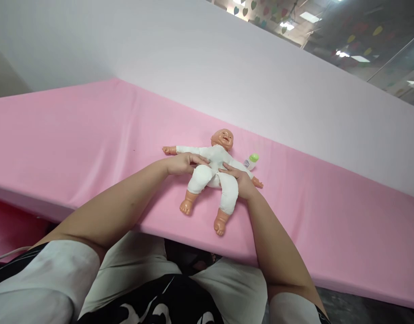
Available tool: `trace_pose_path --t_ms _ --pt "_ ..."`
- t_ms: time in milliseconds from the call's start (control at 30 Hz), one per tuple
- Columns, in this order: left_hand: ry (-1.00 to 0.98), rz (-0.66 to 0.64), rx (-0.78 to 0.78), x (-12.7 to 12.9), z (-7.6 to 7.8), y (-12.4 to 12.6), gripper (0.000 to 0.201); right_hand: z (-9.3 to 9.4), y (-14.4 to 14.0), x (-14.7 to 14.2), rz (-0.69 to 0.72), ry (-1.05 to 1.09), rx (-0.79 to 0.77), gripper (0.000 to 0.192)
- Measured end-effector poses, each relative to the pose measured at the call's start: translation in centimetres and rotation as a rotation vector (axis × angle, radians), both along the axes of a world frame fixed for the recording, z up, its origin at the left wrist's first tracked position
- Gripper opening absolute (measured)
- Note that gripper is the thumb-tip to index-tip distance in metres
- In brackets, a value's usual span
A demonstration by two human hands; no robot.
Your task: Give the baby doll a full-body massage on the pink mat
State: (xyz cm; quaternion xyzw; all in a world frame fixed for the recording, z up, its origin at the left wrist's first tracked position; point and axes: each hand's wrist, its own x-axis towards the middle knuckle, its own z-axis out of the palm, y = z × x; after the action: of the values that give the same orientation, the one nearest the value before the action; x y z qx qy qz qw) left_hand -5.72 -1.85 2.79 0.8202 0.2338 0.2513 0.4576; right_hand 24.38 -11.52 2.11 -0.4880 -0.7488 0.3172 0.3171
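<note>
A baby doll (215, 173) in a white bodysuit lies on its back on the pink table cover (92, 148), arms spread and bare feet toward me. My left hand (183, 163) rests on the doll's belly from the left, fingers laid over the white cloth. My right hand (238, 177) touches the doll's hip and thigh from the right, fingers on the suit. Whether either hand pinches the cloth cannot be made out.
A small white bottle with a green cap (251, 160) lies just right of the doll's shoulder. A pale wall panel (261, 76) rises behind the pink surface. The table's front edge (193, 243) runs right above my lap.
</note>
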Motion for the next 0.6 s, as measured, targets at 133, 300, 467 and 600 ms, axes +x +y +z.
trace_pose_path --t_ms 133,300,467,600 --pt "0.091 -0.048 -0.055 -0.4 0.1 0.1 0.05 0.6 -0.2 0.0 0.026 -0.015 -0.078 0.054" --pt "0.039 -0.048 -0.12 -0.5 0.1 0.1 0.038 1.4 -0.5 0.3 0.088 0.035 -0.152 0.043" --pt "0.07 0.011 -0.012 0.0 0.3 -0.3 0.023 0.9 -0.4 0.3 -0.025 0.163 -0.115 0.028" --pt "0.095 -0.04 -0.052 0.1 0.6 -0.8 0.019 1.2 -0.7 0.4 0.04 0.156 -0.12 0.025"
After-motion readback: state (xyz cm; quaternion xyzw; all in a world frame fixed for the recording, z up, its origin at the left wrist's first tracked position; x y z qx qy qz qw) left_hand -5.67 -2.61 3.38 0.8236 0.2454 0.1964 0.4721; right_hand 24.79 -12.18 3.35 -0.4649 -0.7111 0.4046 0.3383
